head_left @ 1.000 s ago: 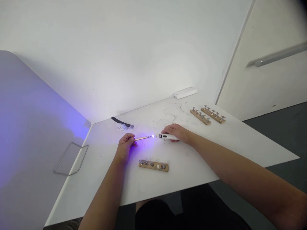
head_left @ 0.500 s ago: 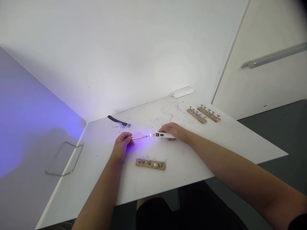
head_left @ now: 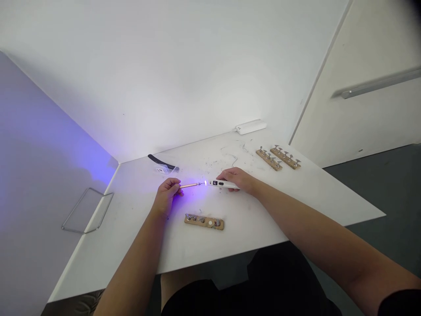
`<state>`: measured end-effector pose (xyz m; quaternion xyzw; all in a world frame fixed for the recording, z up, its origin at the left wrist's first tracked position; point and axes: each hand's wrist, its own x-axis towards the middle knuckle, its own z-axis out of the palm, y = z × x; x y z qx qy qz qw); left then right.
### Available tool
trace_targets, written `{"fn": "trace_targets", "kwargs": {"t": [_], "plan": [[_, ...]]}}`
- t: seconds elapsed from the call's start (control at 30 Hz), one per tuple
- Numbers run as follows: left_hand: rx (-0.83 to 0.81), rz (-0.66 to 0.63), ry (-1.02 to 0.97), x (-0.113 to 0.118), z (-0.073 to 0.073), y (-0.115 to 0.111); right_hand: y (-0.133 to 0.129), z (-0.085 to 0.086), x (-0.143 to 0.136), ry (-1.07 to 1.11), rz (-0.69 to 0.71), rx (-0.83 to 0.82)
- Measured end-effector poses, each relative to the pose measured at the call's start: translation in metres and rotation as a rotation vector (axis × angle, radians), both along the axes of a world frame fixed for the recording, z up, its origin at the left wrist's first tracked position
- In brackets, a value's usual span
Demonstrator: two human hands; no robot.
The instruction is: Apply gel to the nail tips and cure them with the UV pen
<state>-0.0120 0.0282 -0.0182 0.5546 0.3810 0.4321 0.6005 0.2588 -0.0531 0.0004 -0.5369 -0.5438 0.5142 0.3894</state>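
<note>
Between its fingers, my left hand (head_left: 169,193) pinches a thin copper-coloured rod (head_left: 189,186) that points right. My right hand (head_left: 237,177) is closed round a white pen-shaped lamp (head_left: 225,184) with a small dark display. The lamp's lit tip faces the rod's right end, and violet light spreads over my left hand and the table. Whether lamp and rod touch is too small to tell. Below them lies a wooden strip (head_left: 200,221) bearing several small metal stands and a white disc.
Two more wooden strips (head_left: 269,159) (head_left: 285,157) with stands lie at the right. A white oblong device (head_left: 251,127) rests by the back wall. A black curved file (head_left: 161,163) and a clear packet (head_left: 162,170) are at the left, with a wire frame (head_left: 87,210) beyond.
The camera view has shifted slightly. Both hands keep their hold, with the rod and the lit lamp still end to end.
</note>
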Motion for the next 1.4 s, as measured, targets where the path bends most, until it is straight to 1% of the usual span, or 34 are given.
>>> {"fn": "trace_targets", "kwargs": {"t": [0.23,0.37,0.5,0.6,0.83,1.07,1.4], "plan": [[-0.007,-0.022,0.012,-0.0011,-0.0015,0.0014,0.0021,-0.0017,0.0001,0.007,0.014,-0.001],[0.007,-0.001,0.010,-0.0016,-0.0024,0.0016,0.0023,-0.0033,0.0001,0.003,-0.007,0.002],[-0.005,0.005,-0.009,-0.0001,0.0002,-0.0001,0.0009,-0.0029,-0.0006,0.021,-0.024,0.002],[-0.014,0.003,0.005,0.0007,0.0013,-0.0004,0.0008,-0.0026,-0.0009,0.020,-0.018,0.006],[-0.006,0.014,-0.018,0.0001,-0.0017,0.0019,0.0027,-0.0035,0.0001,-0.007,-0.003,0.023],[-0.007,0.015,-0.007,0.0000,0.0000,0.0012,0.0038,-0.0045,0.0006,-0.013,0.005,0.027],[-0.016,0.004,0.002,-0.0003,-0.0004,0.0012,0.0000,-0.0011,0.0001,0.011,-0.004,0.027]]}}
